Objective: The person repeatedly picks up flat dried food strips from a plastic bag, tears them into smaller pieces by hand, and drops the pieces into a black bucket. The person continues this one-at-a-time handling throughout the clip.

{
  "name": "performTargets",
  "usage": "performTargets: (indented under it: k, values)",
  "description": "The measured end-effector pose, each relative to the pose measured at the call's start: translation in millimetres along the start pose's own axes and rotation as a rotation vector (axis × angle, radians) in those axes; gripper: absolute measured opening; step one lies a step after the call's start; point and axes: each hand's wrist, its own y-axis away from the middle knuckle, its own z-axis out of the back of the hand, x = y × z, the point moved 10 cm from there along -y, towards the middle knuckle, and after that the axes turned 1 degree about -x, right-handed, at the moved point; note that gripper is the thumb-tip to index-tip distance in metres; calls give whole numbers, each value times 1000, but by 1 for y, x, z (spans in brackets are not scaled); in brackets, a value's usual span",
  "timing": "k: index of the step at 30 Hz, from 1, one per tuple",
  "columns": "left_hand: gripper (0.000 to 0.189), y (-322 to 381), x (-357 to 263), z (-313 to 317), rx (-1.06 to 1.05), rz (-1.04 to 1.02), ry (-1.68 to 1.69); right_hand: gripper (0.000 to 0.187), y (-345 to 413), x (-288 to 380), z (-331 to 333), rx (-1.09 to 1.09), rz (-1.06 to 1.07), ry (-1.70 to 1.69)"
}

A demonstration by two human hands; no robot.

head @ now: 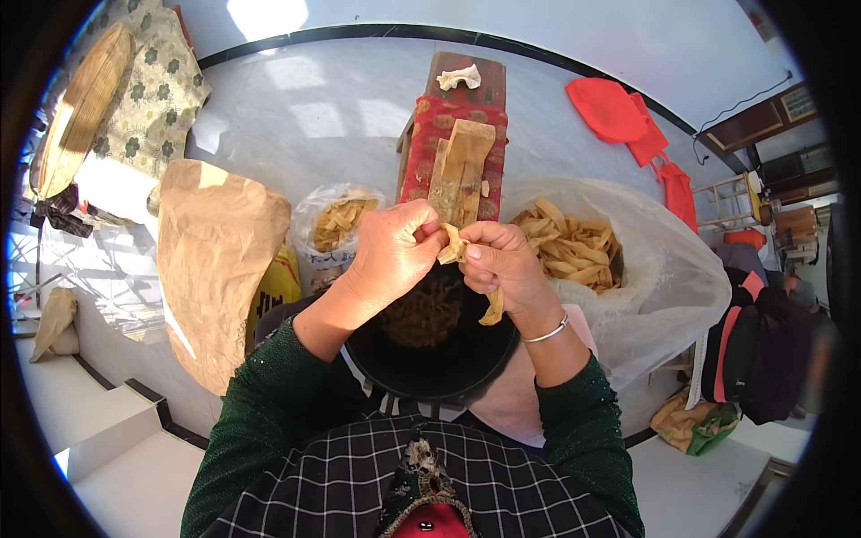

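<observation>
My left hand (393, 245) pinches one end of a soft, yellow-brown strip (453, 247) between thumb and fingers. The strip's other part passes through my right hand (508, 262), and its tail hangs below the fingers. Both hands are close together above a round black basin (430, 383), with shadowed brownish pieces (424, 313) at its bottom. Just beyond the hands, wooden blocks (467, 151) lie on a red patterned cloth (420, 158) over a wooden bench (464, 62). On the right, a large clear plastic bag (672, 282) holds many similar strips (572, 245).
Left of the basin stands a small plastic bag (375, 195) of short cut pieces (343, 222). Beside it is a large brown paper-like sack (218, 262). A crumpled white cloth (459, 77) lies at the bench's far end. Red bags (605, 111) rest near the wall.
</observation>
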Motion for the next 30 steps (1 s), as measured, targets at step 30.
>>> performTargets:
  k: [30]
  values:
    - [24,16,-6,-37,665,-115,-286,17,14,37,10,-176,174,1001]
